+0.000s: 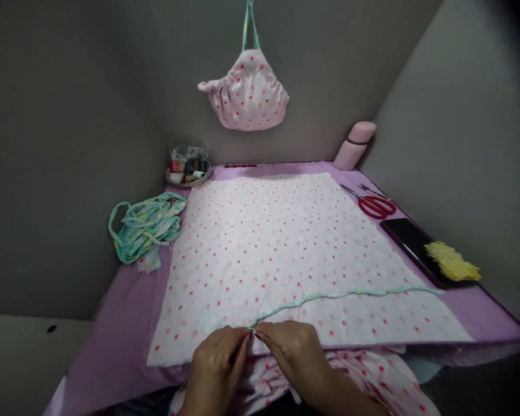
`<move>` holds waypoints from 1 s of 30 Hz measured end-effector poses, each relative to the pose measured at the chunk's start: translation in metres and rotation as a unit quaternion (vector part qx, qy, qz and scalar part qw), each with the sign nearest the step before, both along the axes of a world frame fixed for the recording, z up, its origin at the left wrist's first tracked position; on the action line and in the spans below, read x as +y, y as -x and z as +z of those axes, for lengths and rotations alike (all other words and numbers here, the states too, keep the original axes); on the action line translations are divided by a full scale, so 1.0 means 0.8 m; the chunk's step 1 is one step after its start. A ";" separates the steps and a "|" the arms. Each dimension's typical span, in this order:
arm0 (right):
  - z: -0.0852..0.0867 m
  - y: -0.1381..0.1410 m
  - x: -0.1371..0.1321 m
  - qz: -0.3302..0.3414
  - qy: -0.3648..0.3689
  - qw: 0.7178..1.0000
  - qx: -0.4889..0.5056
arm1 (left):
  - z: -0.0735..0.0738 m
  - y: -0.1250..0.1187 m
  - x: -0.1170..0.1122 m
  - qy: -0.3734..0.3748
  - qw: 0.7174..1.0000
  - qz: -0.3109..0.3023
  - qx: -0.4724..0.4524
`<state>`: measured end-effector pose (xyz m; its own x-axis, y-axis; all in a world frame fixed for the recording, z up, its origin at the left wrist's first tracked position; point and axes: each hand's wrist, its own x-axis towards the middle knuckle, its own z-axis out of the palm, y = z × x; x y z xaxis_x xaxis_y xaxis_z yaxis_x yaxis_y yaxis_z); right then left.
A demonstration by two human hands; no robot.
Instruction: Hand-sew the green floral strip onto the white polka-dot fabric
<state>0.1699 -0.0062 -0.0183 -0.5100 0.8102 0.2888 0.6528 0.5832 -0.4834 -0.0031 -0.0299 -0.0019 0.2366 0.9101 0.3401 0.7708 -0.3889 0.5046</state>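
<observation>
**A:** Start at the left. What's lying there?

**B:** A tangled bundle of teal printed fabric strips (145,228) sits on the lilac table cover (112,352). Behind it, at the back corner, is a round woven tray of thread spools (188,176), with clear plastic bunched over it.

**A:** And the hands?

**B:** The left hand (216,367) and the right hand (292,358) meet at the near edge of a large white polka-dot fabric sheet (286,248). Both pinch tightly at one end of a long teal strip (351,294). Anything finer between the fingers is too small to tell.

**A:** Where does the strip lie?

**B:** On top of the sheet, running from the pinch rightward across its near part to its right edge. More dotted fabric (368,375) bunches below the table's near edge, under the right hand.

**A:** What's above the sheet?

**B:** A gathered pink polka-dot pouch (247,92) hangs on the back wall from teal straps.

**A:** And on the right?

**B:** A pink flask (353,145) lies tilted in the far corner. Nearer along the edge are red-handled scissors (375,206), then a black smartphone (409,245) with a tuft of yellow fluff (452,261) resting on its near end.
</observation>
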 end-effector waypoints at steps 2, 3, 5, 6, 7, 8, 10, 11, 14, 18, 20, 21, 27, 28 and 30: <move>-0.001 0.001 0.001 0.000 -0.004 1.000 0.003 | 0.001 -0.001 0.001 -0.007 1.000 -0.008 0.001; -0.001 0.002 0.002 0.000 -0.005 1.000 0.004 | 0.002 -0.001 0.001 -0.009 1.000 -0.012 0.002; -0.001 0.003 0.003 0.001 -0.002 1.000 0.003 | 0.003 -0.003 0.001 -0.005 1.000 -0.018 0.003; -0.001 0.004 0.004 0.001 0.003 1.000 0.001 | 0.003 -0.003 0.001 0.001 1.000 -0.017 0.002; 0.001 0.005 0.004 0.000 0.012 1.000 -0.001 | 0.004 -0.004 0.000 0.007 1.000 -0.016 0.000; 0.003 0.005 0.005 -0.003 0.025 1.000 -0.003 | 0.004 -0.004 0.000 0.012 1.000 -0.012 -0.003; 0.010 0.004 0.006 -0.008 0.065 0.998 -0.013 | 0.004 -0.004 -0.001 0.015 1.000 -0.005 -0.009; 0.014 0.003 0.006 -0.011 0.086 0.996 -0.017 | 0.004 -0.003 -0.001 0.011 1.000 -0.002 -0.012; 0.023 -0.002 0.006 -0.011 0.129 0.991 -0.033 | 0.003 -0.001 -0.001 0.007 1.000 0.005 -0.022; 0.022 -0.006 0.006 -0.007 0.134 0.990 -0.043 | 0.002 -0.001 0.000 0.015 0.999 0.010 -0.027; 0.021 -0.005 0.006 -0.007 0.134 0.990 -0.047 | 0.001 -0.002 0.000 0.014 0.999 0.011 -0.035; 0.021 -0.004 0.006 -0.003 0.131 0.990 -0.051 | 0.001 -0.002 -0.001 0.017 0.999 0.011 -0.040; 0.023 -0.003 0.005 0.002 0.132 0.991 -0.009 | 0.002 0.001 -0.003 0.078 0.994 -0.006 -0.074; 0.022 -0.003 0.004 0.001 0.138 0.990 0.001 | 0.003 0.002 -0.003 0.086 0.993 -0.007 -0.082; 0.021 -0.004 0.004 0.005 0.146 0.989 0.024 | 0.002 0.001 -0.002 0.096 0.989 -0.001 -0.109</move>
